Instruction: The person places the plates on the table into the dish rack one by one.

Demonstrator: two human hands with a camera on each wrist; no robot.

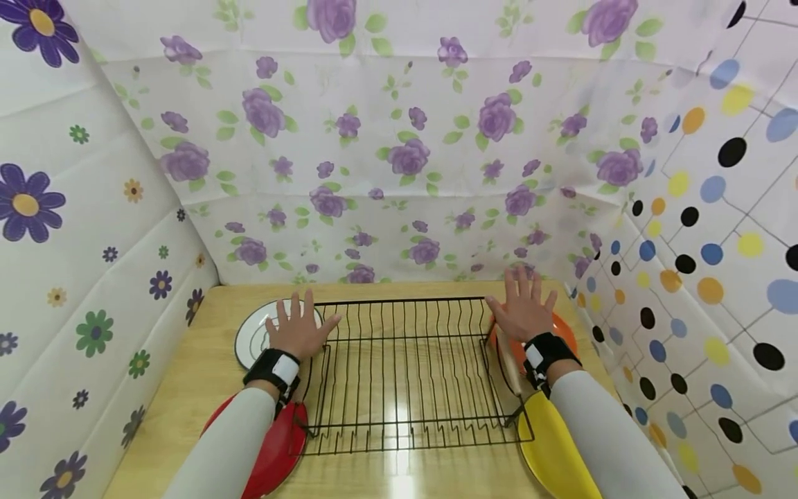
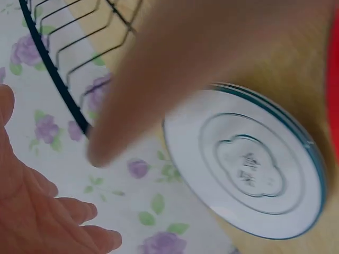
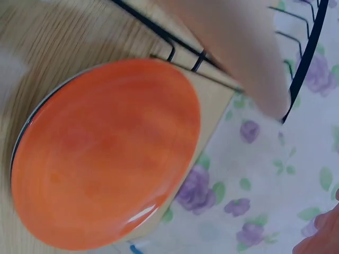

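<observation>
A black wire dish rack (image 1: 405, 374) stands in the middle of the wooden table. My left hand (image 1: 298, 331), fingers spread, hovers over the rack's left side and a white plate (image 1: 249, 339) with a dark rim. In the left wrist view that white plate (image 2: 249, 164) carries green line markings at its centre. On the other side my right hand (image 1: 525, 310) is spread above the rack's right end and an orange plate (image 1: 566, 334). The orange plate (image 3: 111, 153) shows fully in the right wrist view. Neither hand holds anything.
A red plate (image 1: 274, 450) lies at the front left, partly under the left forearm. The yellow plate (image 1: 551, 443) is at the front right, partly behind the right forearm. Patterned sheets (image 1: 399, 159) wall the table (image 1: 168, 416) at the back and both sides.
</observation>
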